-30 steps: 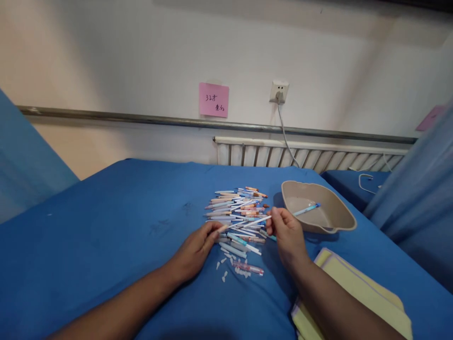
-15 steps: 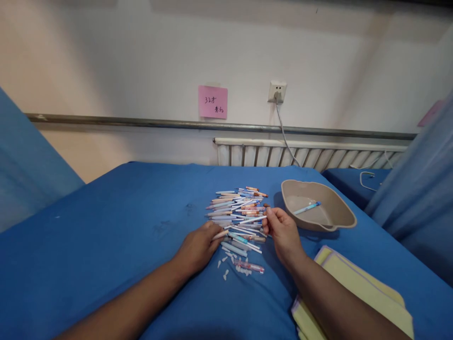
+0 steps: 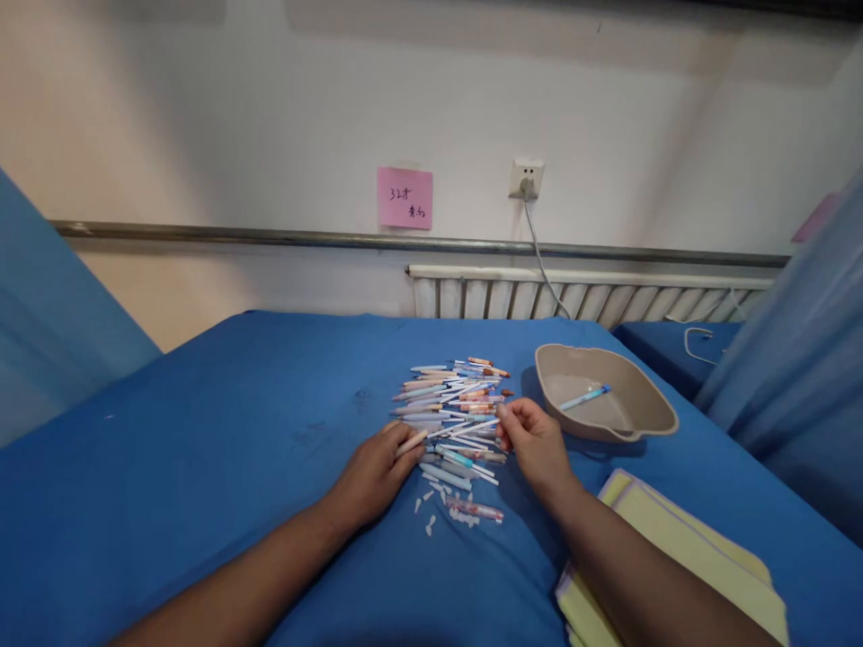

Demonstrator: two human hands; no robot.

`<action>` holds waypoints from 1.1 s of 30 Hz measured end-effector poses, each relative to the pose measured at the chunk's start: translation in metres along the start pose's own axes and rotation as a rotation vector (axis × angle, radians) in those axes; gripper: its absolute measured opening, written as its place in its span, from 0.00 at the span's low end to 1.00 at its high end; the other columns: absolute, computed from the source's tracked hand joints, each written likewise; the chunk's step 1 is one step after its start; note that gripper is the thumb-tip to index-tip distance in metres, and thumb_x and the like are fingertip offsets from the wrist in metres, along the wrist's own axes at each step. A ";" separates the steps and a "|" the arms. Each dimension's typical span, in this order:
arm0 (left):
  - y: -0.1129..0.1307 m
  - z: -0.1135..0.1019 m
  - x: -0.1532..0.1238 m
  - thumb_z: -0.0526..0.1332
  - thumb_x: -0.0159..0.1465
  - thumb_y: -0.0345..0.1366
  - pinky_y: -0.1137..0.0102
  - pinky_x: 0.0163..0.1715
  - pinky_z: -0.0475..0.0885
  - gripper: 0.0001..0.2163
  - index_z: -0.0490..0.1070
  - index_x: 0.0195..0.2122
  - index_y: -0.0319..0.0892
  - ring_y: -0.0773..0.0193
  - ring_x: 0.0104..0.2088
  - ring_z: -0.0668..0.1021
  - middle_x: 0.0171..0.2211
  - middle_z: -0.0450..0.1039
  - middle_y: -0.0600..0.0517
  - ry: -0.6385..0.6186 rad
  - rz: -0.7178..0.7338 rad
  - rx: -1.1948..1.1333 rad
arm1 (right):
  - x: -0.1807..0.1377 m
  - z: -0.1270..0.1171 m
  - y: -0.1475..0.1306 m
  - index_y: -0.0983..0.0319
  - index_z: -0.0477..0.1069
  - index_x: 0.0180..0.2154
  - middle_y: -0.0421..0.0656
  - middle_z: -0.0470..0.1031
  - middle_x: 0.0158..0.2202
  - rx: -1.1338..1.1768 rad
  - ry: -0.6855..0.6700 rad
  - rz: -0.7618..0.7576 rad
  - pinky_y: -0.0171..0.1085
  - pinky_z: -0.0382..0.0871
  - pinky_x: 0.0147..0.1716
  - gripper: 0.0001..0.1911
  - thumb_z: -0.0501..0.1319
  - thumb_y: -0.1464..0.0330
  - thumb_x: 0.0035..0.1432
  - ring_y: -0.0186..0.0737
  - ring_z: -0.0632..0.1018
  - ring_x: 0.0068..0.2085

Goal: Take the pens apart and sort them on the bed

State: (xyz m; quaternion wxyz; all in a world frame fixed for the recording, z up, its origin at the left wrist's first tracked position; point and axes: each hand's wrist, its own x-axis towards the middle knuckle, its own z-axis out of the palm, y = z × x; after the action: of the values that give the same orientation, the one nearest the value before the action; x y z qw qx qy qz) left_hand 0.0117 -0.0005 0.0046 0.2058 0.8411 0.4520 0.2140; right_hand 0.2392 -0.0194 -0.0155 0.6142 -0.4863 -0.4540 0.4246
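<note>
My left hand (image 3: pixel 373 472) is closed around a beige pen barrel (image 3: pixel 412 443) at the left side of a pile of pen parts. Between the thumb and fingertips of my right hand (image 3: pixel 538 447) is the end of a thin white pen refill (image 3: pixel 480 426). The refill slants down and left toward the barrel's end; whether its tip is inside I cannot tell. Underneath and beyond lie several pale barrels (image 3: pixel 423 393) and white refills. Nearer me are small white pieces (image 3: pixel 431 524) and a clear pink-patterned barrel (image 3: pixel 475 509).
A beige basin (image 3: pixel 657 415) stands to the right with a blue pen (image 3: pixel 585 397) inside. Folded yellow cloths (image 3: pixel 688 562) lie under my right forearm. Blue sheeting (image 3: pixel 222 431) covers the surface. Behind are a radiator (image 3: pixel 499 296) and a wall rail; blue curtains (image 3: pixel 60 314) hang at both sides.
My right hand has moved slightly left with the refill, bringing it closer to the barrel. The barrel in my left hand has shifted a little left and its right end now tips up more.
</note>
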 end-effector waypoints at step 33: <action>0.007 -0.002 -0.008 0.51 0.65 0.39 0.72 0.30 0.62 0.09 0.65 0.30 0.42 0.65 0.30 0.70 0.30 0.66 0.54 0.004 0.044 -0.041 | -0.013 0.009 -0.004 0.61 0.65 0.27 0.36 0.70 0.19 -0.074 -0.191 0.000 0.30 0.61 0.20 0.15 0.60 0.56 0.52 0.29 0.68 0.19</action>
State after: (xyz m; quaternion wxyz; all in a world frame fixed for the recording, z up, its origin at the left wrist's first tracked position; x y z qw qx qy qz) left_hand 0.0116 -0.0106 0.0089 0.2175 0.8461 0.4291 0.2296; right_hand 0.2275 -0.0302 -0.0118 0.5495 -0.4660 -0.5258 0.4520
